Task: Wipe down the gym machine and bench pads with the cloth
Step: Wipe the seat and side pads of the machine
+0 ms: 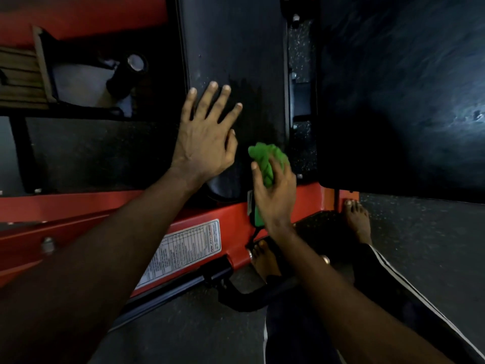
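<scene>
A long black bench pad (231, 48) runs up the middle of the view, with a darker wet streak near its lower end. My left hand (207, 135) lies flat on the pad with its fingers spread. My right hand (274, 195) grips a bunched green cloth (269, 158) at the pad's lower right corner, the cloth touching the pad. A second, wider black pad (399, 101) lies to the right. The red machine frame (204, 214) crosses below the pads.
A white instruction label (183, 248) is stuck on the red frame. A black handle (236, 295) juts out below it. My bare feet (358, 222) stand on the dark speckled floor (420, 232) beside the frame. A black roller with a white end cap (131, 69) sits at upper left.
</scene>
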Demonstrator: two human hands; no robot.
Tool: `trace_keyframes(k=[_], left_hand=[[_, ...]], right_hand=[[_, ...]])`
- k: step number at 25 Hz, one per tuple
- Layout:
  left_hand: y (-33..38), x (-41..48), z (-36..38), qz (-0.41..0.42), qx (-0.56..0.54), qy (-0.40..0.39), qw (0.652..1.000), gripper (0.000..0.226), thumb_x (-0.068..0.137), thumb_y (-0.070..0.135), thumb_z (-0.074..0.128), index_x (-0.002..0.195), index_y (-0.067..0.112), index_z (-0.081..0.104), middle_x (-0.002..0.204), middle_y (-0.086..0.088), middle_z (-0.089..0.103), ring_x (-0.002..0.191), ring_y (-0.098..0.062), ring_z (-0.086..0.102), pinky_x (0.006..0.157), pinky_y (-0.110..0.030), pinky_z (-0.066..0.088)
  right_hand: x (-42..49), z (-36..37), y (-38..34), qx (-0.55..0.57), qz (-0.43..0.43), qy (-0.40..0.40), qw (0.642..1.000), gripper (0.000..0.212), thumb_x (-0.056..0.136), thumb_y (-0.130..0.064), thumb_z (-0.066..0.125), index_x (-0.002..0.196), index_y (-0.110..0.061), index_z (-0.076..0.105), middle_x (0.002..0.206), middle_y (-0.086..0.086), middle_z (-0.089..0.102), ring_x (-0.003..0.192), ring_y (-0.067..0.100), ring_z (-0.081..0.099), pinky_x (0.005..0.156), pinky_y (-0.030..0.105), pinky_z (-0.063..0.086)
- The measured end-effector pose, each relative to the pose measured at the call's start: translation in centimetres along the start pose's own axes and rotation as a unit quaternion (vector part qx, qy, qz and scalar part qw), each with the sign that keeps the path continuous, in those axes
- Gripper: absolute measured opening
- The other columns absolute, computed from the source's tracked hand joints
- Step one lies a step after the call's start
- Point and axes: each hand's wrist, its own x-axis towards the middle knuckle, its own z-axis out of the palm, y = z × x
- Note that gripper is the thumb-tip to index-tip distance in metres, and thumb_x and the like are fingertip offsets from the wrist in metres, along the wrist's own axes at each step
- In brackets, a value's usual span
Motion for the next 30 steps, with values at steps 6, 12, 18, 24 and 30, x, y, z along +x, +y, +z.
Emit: trace_keyframes(k=[6, 12, 18, 24, 30], left_hand=[[0.1, 0.0, 0.2, -0.003, -0.002, 0.015, 1.000, 0.057, 0.095, 0.038, 0.040, 0.150, 0.024, 0.044, 0.163, -0.008, 0.028, 0.153, -0.029, 0.016, 0.123, -0.052, 0.004], [0.2, 0.0, 0.5, -0.007, -0.001, 0.021, 1.000, 0.057, 0.095, 0.039, 0.040, 0.150, 0.024, 0.044, 0.163, -0.008, 0.028, 0.153, -0.028, 0.016, 0.123, -0.052, 0.004], [0.4, 0.1, 0.2, -0.005, 0.016, 0.021, 1.000, 0.057, 0.097, 0.039, 0.041, 0.151, 0.023, 0.043, 0.163, -0.009, 0.029, 0.153, -0.029, 0.017, 0.123, -0.052, 0.005], [0.2, 0.1, 0.3, -0.007, 0.010, 0.026, 1.000, 0.059, 0.096, 0.043, 0.042, 0.151, 0.023, 0.043, 0.163, -0.008, 0.029, 0.153, -0.028, 0.016, 0.122, -0.050, -0.001], [0.3, 0.2, 0.3, -0.013, 0.008, 0.025, 1.000, 0.059, 0.094, 0.044, 0.045, 0.150, 0.025, 0.044, 0.163, -0.006, 0.029, 0.153, -0.027, 0.017, 0.123, -0.050, 0.001]], right_hand=[[6.4, 1.4, -1.1, -0.053, 0.002, 0.038, 0.998, 0.049, 0.095, -0.053, 0.057, 0.131, -0.022, 0.064, 0.135, 0.003, 0.062, 0.118, 0.030, 0.058, 0.099, 0.043, 0.047], [12.2, 2.5, -2.2, -0.030, 0.024, 0.067, 0.997, 0.051, 0.094, -0.057, 0.054, 0.132, -0.025, 0.064, 0.132, 0.005, 0.063, 0.118, 0.030, 0.059, 0.098, 0.042, 0.047], [4.9, 1.0, 0.8, -0.019, 0.001, 0.011, 1.000, 0.048, 0.096, -0.052, 0.057, 0.135, -0.023, 0.062, 0.143, 0.004, 0.056, 0.129, 0.027, 0.052, 0.106, 0.044, 0.043], [10.4, 1.9, -1.2, -0.039, 0.045, 0.025, 0.998, 0.052, 0.094, -0.059, 0.053, 0.134, -0.028, 0.062, 0.140, 0.000, 0.058, 0.128, 0.027, 0.053, 0.104, 0.047, 0.043], [17.8, 2.8, -3.6, -0.025, 0.011, 0.049, 0.998, 0.051, 0.094, -0.057, 0.054, 0.133, -0.025, 0.063, 0.134, 0.001, 0.063, 0.119, 0.028, 0.058, 0.100, 0.042, 0.046]])
